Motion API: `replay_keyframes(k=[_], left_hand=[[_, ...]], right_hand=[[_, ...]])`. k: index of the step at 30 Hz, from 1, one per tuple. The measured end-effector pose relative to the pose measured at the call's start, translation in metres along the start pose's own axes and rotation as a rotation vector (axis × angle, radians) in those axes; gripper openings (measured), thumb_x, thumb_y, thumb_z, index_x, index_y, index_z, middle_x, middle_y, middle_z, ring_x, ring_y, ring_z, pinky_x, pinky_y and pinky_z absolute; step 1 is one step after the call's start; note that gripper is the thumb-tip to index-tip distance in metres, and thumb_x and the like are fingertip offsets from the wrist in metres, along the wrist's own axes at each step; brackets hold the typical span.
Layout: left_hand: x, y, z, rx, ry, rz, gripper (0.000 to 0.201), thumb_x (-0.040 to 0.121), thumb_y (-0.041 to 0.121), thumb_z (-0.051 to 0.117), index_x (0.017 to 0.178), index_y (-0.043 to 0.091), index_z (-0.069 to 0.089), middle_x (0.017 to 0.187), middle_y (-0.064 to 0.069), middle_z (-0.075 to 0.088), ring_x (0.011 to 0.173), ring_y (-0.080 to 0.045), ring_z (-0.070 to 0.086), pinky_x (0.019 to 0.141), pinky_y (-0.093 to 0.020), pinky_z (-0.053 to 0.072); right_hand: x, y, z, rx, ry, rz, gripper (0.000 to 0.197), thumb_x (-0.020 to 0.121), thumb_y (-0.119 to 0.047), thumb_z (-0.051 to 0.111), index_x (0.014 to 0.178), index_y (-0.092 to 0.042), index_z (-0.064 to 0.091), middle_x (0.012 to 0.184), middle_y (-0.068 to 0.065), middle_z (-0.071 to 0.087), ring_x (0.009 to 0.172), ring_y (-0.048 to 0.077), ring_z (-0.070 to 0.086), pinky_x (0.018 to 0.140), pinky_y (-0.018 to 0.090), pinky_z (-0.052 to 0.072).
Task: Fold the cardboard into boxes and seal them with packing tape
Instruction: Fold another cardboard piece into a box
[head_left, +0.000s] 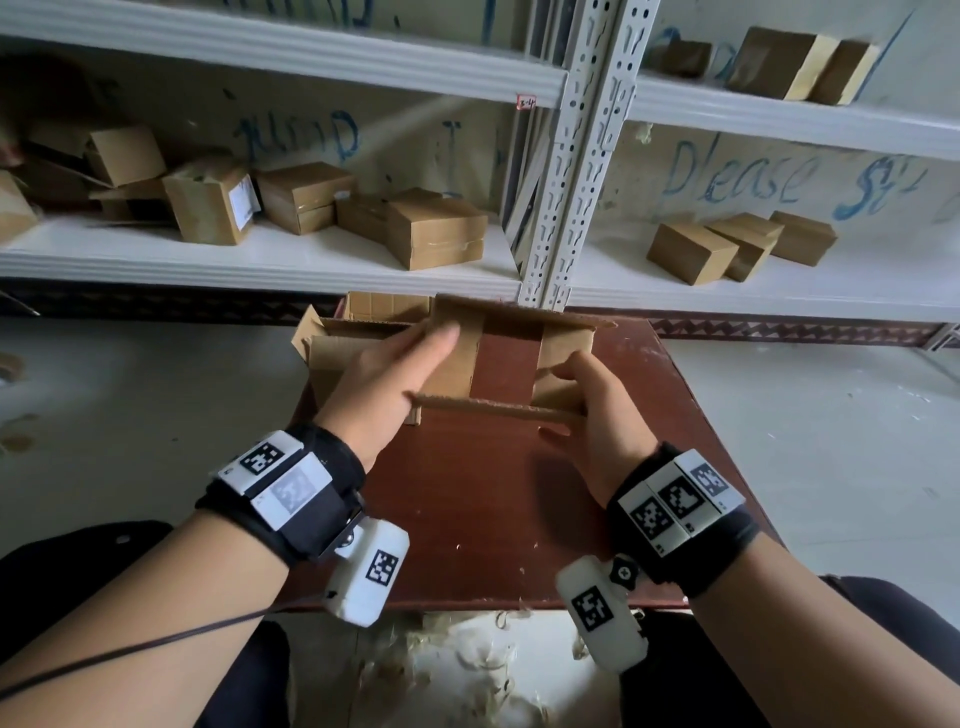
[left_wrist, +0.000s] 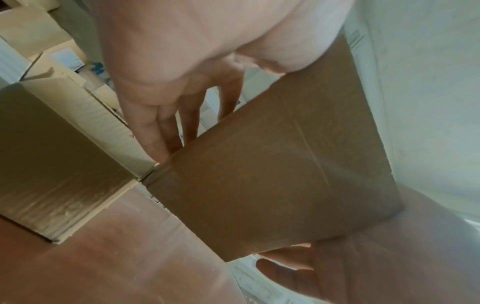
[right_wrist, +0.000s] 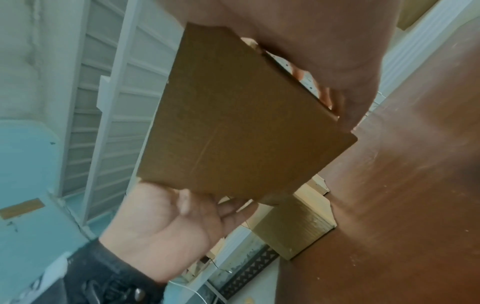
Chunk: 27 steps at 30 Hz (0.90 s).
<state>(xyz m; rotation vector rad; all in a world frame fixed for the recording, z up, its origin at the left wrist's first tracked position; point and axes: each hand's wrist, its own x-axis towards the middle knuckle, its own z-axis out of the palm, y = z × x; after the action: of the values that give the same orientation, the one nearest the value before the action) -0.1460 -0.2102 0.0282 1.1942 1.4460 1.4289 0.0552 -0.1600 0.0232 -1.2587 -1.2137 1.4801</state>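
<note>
Item: cardboard (head_left: 454, 364), light, stiff, I judge, bending at creases. My left hand (head_left: 387, 384) pinches one end, my right hand (head_left: 592, 405) grips the other; best held so.

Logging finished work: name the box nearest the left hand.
The open-flapped box on the brown table, just behind the left hand; all others sit on the white shelves.

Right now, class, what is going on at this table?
A person holds a piece of cardboard over the brown table with both hands, the left hand gripping its left end and the right hand pinching its right end. It is partly opened, not yet a box. Another open box sits behind it. No tape shows.
</note>
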Motion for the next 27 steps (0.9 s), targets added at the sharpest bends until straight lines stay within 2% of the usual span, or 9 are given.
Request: replay_keyframes(k=[3,8,10,14,16,18,21,24,27], left_hand=[[-0.005,0.001,0.003,-0.090,-0.059,0.007,0.018,0.094,0.039,0.071,0.106,0.031,0.080,0.104,0.008,0.078,0.100,-0.012,0.070,0.106,-0.052,0.048],[-0.005,0.000,0.006,-0.098,-0.021,-0.076,0.018,0.095,0.039,0.070,0.092,0.026,0.081,0.088,0.012,0.075,0.086,-0.006,0.067,0.092,-0.033,0.050],[-0.004,-0.002,0.007,-0.114,-0.042,-0.117,0.019,0.095,0.037,0.070,0.084,0.028,0.081,0.082,0.012,0.074,0.082,-0.008,0.066,0.090,-0.034,0.050],[0.000,-0.002,0.006,-0.134,-0.049,-0.164,0.019,0.095,0.040,0.069,0.082,0.035,0.081,0.081,0.014,0.074,0.085,-0.011,0.068,0.101,-0.042,0.050],[0.002,-0.004,0.004,-0.152,-0.028,-0.192,0.011,0.089,0.049,0.073,0.087,0.042,0.081,0.093,0.014,0.078,0.103,-0.016,0.069,0.111,-0.045,0.046],[0.002,-0.003,0.002,-0.177,-0.009,-0.242,0.025,0.075,0.062,0.078,0.093,0.044,0.081,0.107,0.011,0.077,0.119,-0.021,0.066,0.114,-0.049,0.043],[0.001,0.001,0.003,-0.204,0.025,-0.269,0.031,0.078,0.063,0.076,0.094,0.036,0.080,0.089,0.008,0.077,0.104,-0.022,0.071,0.108,-0.052,0.050],[-0.001,0.003,0.004,-0.210,0.065,-0.222,0.038,0.085,0.062,0.071,0.103,0.030,0.080,0.095,-0.002,0.079,0.092,-0.027,0.074,0.099,-0.063,0.053],[-0.003,0.007,0.005,-0.202,0.078,-0.168,0.037,0.083,0.068,0.071,0.091,0.033,0.081,0.087,-0.009,0.070,0.085,-0.030,0.068,0.091,-0.071,0.052]], right_hand=[[0.002,-0.001,-0.004,0.070,0.041,-0.030,0.035,0.079,-0.041,0.050,0.095,-0.011,0.059,0.062,0.002,0.065,0.069,0.018,0.055,0.079,0.043,0.038],[-0.006,-0.004,0.001,0.085,0.037,-0.026,0.046,0.075,-0.054,0.052,0.064,-0.011,0.063,0.054,0.003,0.059,0.067,0.021,0.053,0.080,0.044,0.036],[-0.009,-0.005,0.002,0.127,0.025,-0.033,0.048,0.078,-0.060,0.054,0.054,-0.019,0.062,0.050,0.002,0.053,0.059,0.021,0.050,0.078,0.041,0.037],[-0.009,-0.011,0.002,0.164,-0.095,-0.053,0.073,0.070,-0.084,0.059,0.098,-0.016,0.065,0.070,0.014,0.044,0.059,0.017,0.047,0.066,0.033,0.037],[-0.010,-0.011,0.002,0.126,-0.158,-0.078,0.085,0.064,-0.095,0.057,0.112,-0.025,0.061,0.089,0.015,0.044,0.064,0.017,0.049,0.069,0.035,0.037],[-0.010,-0.008,0.000,0.075,-0.210,-0.113,0.098,0.061,-0.099,0.056,0.131,-0.031,0.062,0.104,0.012,0.059,0.077,0.012,0.063,0.077,0.037,0.044],[-0.016,-0.010,0.001,-0.039,-0.261,-0.225,0.084,0.074,-0.077,0.069,0.148,-0.041,0.049,0.126,-0.018,0.069,0.112,0.008,0.067,0.088,0.031,0.052],[-0.018,-0.012,0.001,0.008,-0.266,-0.272,0.072,0.078,-0.039,0.079,0.143,-0.028,0.051,0.102,-0.022,0.074,0.092,-0.002,0.070,0.068,0.011,0.052],[-0.014,-0.011,0.001,-0.005,-0.216,-0.317,0.088,0.066,-0.043,0.088,0.144,-0.028,0.050,0.111,-0.013,0.073,0.096,0.003,0.068,0.070,0.014,0.053]])
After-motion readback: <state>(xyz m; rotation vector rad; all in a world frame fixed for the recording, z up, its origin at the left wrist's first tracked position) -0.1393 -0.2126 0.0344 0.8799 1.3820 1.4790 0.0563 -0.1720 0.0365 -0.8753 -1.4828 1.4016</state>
